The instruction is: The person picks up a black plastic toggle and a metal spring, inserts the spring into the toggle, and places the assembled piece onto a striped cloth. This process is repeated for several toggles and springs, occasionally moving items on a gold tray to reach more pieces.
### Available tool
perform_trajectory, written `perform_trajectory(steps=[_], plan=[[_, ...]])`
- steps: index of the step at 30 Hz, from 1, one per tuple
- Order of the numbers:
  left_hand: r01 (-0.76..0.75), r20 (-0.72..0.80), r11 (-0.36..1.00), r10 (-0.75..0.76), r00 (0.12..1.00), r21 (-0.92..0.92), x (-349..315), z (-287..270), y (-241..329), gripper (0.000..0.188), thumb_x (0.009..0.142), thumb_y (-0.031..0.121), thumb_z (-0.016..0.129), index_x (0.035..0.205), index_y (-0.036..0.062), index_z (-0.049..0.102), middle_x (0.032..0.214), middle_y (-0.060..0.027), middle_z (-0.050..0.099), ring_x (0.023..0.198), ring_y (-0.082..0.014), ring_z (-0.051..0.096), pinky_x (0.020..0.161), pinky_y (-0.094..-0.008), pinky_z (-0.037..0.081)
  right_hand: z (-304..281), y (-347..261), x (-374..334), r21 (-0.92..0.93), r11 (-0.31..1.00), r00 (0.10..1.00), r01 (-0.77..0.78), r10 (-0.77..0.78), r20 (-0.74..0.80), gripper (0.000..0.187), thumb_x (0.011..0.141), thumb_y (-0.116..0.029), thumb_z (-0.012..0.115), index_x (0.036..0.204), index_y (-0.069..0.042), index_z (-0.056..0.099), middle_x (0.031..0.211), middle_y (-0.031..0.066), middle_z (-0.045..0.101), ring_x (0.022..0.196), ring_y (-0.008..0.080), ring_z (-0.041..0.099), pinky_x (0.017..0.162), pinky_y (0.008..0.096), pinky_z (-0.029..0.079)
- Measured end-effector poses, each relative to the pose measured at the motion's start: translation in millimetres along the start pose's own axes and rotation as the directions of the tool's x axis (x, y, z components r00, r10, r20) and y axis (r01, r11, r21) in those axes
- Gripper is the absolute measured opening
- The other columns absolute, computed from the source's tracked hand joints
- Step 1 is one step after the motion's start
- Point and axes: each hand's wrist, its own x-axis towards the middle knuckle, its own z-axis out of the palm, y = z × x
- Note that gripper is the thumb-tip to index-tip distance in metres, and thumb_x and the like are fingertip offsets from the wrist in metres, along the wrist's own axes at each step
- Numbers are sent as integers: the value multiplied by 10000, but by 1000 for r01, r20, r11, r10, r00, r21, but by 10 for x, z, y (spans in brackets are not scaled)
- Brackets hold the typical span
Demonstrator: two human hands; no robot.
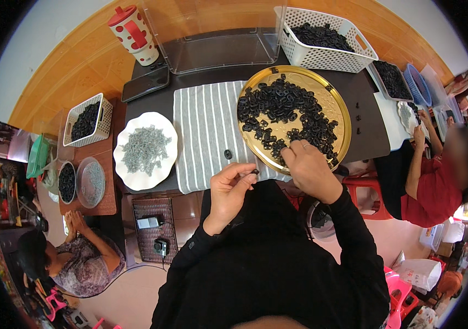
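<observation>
My left hand [227, 196] is above the near edge of a grey-and-white striped cloth [203, 131], pinching a small black plastic piece [255, 171] between thumb and fingertips. One loose black oval piece [228, 154] lies on the cloth just beyond it. My right hand [310, 171] reaches over the near rim of a round gold tray [345, 115], fingers drawn together among a heap of small black plastic pieces [278, 101]. Whatever its fingertips grip is hidden. Left of the cloth, a white scalloped plate [126, 175] bears a pile of small grey pins or screws [145, 149].
A white basket [327, 59] of black pieces stands far right, beside a clear plastic bin [217, 52]. A phone [146, 85] and a dotted tumbler [134, 35] sit far left. People sit at the left [83, 257] and right [437, 181], with more baskets and bowls.
</observation>
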Motion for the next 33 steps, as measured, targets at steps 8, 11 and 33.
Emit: perform_trajectory(steps=[8,11,33], plan=[[-33,3,999,33,999,38,20,-33,-12,151,880,-45,610,1014,-19,675,843,-31,575,711,-81,545,635,-206,453,34,81,-75,240,968,984,-74,110,-142,150,732,47,534,879,22,542,817,165,467,812,361,519,702,410,449],[-88,13,989,87,996,118,36,-38,16,174,877,-51,603,1025,-4,683,870,-30,563,738,-83,530,660,-208,434,68,122,-64,337,934,964,-119,191,-188,155,756,71,521,898,12,541,828,159,481,794,353,527,681,404,445],[-14,62,999,12,998,29,36,-55,15,156,887,-49,603,1029,-21,663,853,-27,583,730,-75,562,640,-209,465,-73,24,-56,-80,993,996,90,-90,-3,124,723,-58,565,838,-21,532,788,120,483,781,279,522,714,377,459]])
